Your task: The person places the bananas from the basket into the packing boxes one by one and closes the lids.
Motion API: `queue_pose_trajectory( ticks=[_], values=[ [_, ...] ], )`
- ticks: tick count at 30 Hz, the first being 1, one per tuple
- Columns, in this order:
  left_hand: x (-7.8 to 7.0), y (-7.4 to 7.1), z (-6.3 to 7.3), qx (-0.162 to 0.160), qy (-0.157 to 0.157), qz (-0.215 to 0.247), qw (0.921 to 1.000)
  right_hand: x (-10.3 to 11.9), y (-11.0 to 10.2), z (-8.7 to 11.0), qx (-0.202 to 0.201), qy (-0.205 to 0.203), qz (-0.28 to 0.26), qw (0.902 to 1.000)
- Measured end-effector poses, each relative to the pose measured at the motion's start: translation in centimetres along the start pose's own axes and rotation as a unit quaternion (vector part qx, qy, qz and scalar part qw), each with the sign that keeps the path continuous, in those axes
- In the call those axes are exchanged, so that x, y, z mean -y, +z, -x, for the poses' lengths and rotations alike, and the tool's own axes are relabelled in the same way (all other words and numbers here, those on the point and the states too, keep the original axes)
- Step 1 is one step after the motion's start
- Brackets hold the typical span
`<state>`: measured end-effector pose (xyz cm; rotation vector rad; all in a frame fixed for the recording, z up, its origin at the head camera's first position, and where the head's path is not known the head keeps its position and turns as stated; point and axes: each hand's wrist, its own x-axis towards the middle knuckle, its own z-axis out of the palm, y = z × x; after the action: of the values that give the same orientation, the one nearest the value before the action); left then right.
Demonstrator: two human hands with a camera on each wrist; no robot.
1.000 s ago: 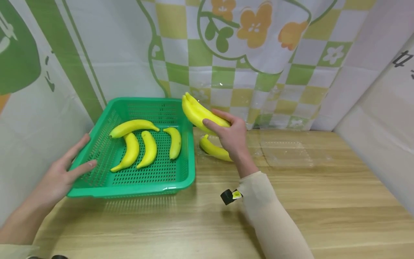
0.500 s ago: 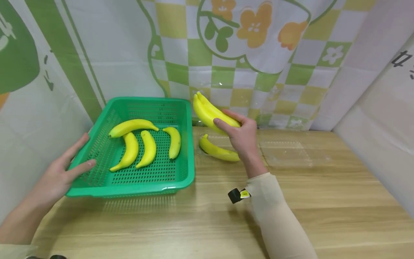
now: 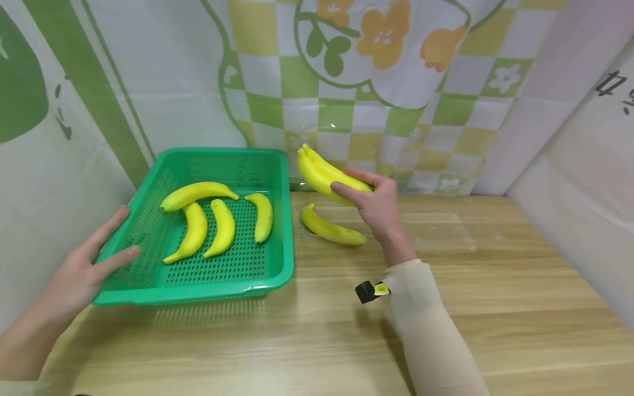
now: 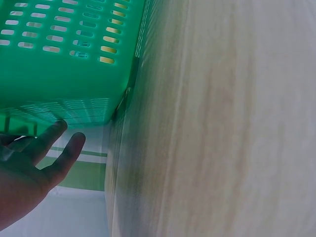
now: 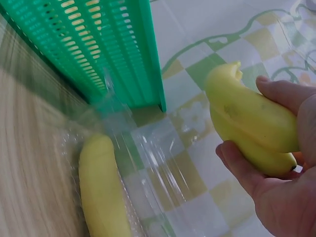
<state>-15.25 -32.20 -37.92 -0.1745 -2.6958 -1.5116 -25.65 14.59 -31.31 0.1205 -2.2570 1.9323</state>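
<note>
In the head view, my right hand (image 3: 378,206) grips a pair of bananas (image 3: 327,176), raised above the table right of the green basket (image 3: 193,295). The right wrist view shows the two bananas (image 5: 247,113) side by side, meeting at the stem end, with thumb and fingers around them. My left hand (image 3: 79,278) holds the basket's left rim, thumb over the inside and the other fingers along the outer wall. Several bananas (image 3: 223,228) lie inside the basket. Below the raised pair, a single banana (image 3: 332,228) rests in a clear plastic container (image 5: 158,163).
The wooden table (image 3: 322,335) runs along the front and right. The clear container's open part (image 3: 441,231) spreads to the right of the single banana. A patterned cloth (image 3: 337,110) hangs behind, with pale walls at both sides.
My right hand has moved right with the pair of bananas, away from above the basket's right rim. My left hand keeps its place on the basket, and the head view has shifted slightly.
</note>
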Motion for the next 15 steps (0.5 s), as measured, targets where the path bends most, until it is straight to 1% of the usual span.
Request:
queue_pose_trajectory(
  ticks=[4, 8, 15],
  values=[
    [0.1, 0.0, -0.2, 0.000, 0.003, -0.006, 1.0000, -0.3, -0.9, -0.2, 0.014, 0.006, 0.005, 0.9999],
    [0.1, 0.0, -0.1, -0.002, 0.008, -0.009, 0.9999, -0.7, -1.4, -0.5, 0.027, 0.011, 0.016, 0.9995],
    [0.1, 0.0, 0.0, 0.006, -0.001, -0.012, 0.9999, -1.6, -2.2, -1.1, 0.037, 0.019, 0.030, 0.9987]
  ],
)
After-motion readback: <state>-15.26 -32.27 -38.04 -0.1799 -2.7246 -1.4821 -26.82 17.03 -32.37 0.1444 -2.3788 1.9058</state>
